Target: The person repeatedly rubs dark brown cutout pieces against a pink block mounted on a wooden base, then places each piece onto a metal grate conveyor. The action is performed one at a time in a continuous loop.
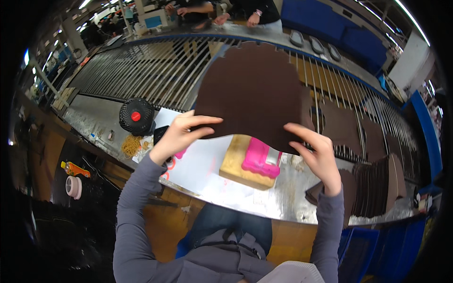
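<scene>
A large dark brown flat sheet piece (250, 89) with a curved, notched far edge spreads out between my hands. My left hand (186, 129) pinches its near left edge between thumb and fingers. On the near right edge, my right hand (314, 146) grips it the same way. Beneath its near edge, a wooden block (236, 160) sits on the metal table, and a bright pink holder (257, 158) rests on that block. White sheeting (203, 165) lies under the block. The brown piece hides part of the rollers behind it.
A roller conveyor (137, 70) runs across behind the table, with more brown pieces (342, 127) on its right. A stack of brown pieces (375, 184) stands at right. A black fan (137, 116) and rubber bands (132, 145) are at left. Across the conveyor, co-workers' hands (254, 19) show.
</scene>
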The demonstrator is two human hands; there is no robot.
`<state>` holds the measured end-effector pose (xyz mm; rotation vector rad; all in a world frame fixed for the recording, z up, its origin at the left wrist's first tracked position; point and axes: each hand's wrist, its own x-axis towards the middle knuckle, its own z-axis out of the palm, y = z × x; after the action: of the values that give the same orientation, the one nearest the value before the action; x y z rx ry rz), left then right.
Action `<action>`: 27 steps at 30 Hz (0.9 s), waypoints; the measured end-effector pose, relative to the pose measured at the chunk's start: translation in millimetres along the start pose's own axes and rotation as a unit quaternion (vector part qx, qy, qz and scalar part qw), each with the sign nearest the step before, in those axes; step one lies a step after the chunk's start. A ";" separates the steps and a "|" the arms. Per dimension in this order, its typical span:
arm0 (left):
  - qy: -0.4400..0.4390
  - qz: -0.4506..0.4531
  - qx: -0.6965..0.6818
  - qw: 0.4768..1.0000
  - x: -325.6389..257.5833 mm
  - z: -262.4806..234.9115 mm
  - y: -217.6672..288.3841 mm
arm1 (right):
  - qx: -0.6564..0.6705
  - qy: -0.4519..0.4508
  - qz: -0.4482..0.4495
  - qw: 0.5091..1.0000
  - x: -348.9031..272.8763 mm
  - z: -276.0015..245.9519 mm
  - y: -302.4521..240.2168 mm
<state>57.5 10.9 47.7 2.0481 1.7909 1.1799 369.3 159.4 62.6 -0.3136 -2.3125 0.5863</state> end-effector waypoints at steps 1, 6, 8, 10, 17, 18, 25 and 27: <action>0.008 0.008 -0.017 1.000 -5.7 -0.7 -5.0 | -0.010 -0.033 0.017 0.999 3.1 4.8 3.3; 0.026 0.016 -0.020 0.999 -21.1 -0.9 -22.0 | 0.036 -0.029 0.002 0.999 0.0 40.1 31.1; 0.026 0.027 -0.005 0.999 -23.4 -1.8 -26.3 | 0.049 -0.054 0.035 0.997 -0.4 44.7 30.9; 0.036 0.035 -0.004 0.999 -24.9 0.4 -30.9 | 0.048 -0.064 0.037 0.996 -1.5 50.0 34.2; 0.023 0.044 0.000 0.999 -24.7 0.4 -43.1 | 0.031 -0.036 0.027 0.999 -8.3 64.5 43.9; 0.021 0.041 -0.003 0.999 -24.9 0.9 -44.1 | 0.034 -0.032 0.026 0.999 -9.9 67.1 44.8; 0.012 0.054 -0.034 0.998 -18.8 15.4 -46.5 | 0.012 -0.012 0.032 0.999 -22.5 57.9 37.2; -0.002 0.057 -0.051 0.997 -13.9 23.2 -46.1 | -0.007 -0.007 0.039 0.999 -30.8 51.8 37.2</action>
<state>38.2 18.7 -1.5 2.1171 1.5946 1.2691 357.0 163.3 -7.1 -0.4099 -2.3272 0.6138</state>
